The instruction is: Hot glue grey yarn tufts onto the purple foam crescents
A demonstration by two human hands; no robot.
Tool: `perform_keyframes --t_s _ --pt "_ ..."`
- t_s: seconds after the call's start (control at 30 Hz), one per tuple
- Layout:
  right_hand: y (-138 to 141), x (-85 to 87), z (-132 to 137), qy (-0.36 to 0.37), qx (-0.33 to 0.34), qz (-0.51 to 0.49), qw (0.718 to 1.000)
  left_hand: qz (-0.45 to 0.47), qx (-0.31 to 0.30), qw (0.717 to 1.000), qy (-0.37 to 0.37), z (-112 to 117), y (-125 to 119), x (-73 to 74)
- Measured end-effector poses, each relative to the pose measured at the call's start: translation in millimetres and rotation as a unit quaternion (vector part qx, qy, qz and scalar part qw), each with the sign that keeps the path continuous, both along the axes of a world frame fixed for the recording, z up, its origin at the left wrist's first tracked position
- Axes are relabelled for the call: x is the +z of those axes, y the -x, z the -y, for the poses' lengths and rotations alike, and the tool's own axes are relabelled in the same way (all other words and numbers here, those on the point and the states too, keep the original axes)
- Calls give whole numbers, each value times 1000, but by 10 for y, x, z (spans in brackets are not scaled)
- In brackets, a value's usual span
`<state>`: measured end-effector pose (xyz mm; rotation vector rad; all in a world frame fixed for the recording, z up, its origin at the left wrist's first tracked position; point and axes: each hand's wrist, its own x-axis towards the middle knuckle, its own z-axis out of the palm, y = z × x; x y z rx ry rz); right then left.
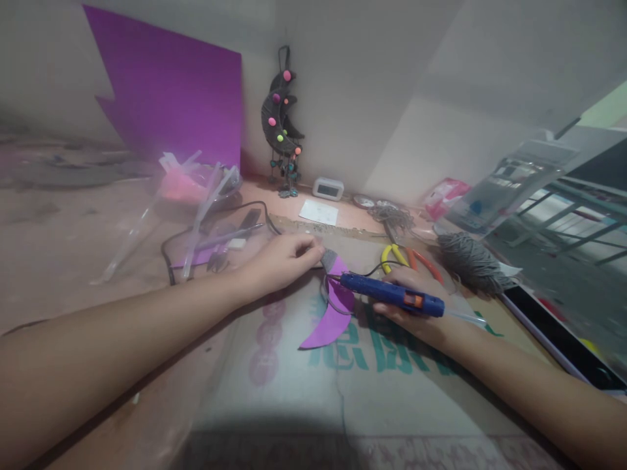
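My left hand (287, 261) pinches the top end of a purple crescent-shaped cutout (340, 307), whose tip is wrapped in grey yarn (329, 259). A loose strand of the yarn loops over the crescent. In my right hand (409, 287) is a blue hot glue gun (386, 290), with a clear glue stick (467, 318) poking out of its back end. The nozzle points left and meets or hovers just over the crescent below the wrapped part; I cannot tell which. Beneath both hands lies a printed cardboard sheet (274, 405).
Scissors (424, 261) with yellow and orange handles and a grey yarn ball (473, 261) lie at the right, beside a phone-like dark slab (563, 339). A decorated moon hanging (279, 124), small clock (328, 188) and purple sheet (181, 91) stand along the wall. Glue sticks (200, 215) lie left.
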<state>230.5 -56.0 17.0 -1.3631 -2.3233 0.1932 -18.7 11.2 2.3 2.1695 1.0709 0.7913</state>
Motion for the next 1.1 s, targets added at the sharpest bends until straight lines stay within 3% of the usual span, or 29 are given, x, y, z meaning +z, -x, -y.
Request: perform_keyframes --t_s 1.1 --pt "-23 44 15 -21 -6 15 1000 -11 -3 1000 -1 0 5 8"
